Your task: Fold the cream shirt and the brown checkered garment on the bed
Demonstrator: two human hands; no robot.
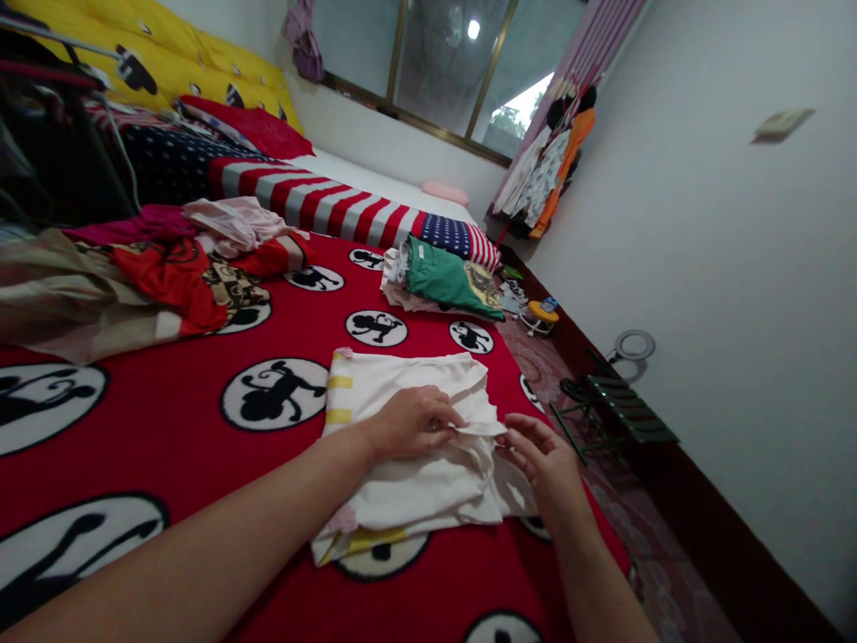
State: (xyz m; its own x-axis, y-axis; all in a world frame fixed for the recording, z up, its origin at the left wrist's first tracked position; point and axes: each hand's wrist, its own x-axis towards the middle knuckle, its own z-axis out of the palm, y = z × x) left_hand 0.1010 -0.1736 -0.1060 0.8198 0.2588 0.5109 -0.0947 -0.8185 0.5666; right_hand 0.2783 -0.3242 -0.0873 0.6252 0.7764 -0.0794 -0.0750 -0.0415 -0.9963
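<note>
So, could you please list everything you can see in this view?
white garment: one, white with yellow stripes, folded on the bed under the hands
blanket: one, red with black-and-white monkey circles, covering the bed
clothes heap: one, red, pink and beige, left side of the bed
folded garment: one, green, on white cloth further up the bed
striped bedding: one, red, white and blue, beyond the blanket
pillow: one, red, far left
cushion: one, pink, far end of the bed
hanging clothes: several, orange and white, by the curtain
folding chair: one, green, on the floor at right
ring: one, white, beside the folding chair
left hand: one, pinching the white garment's flap
right hand: one, beside that flap
</note>
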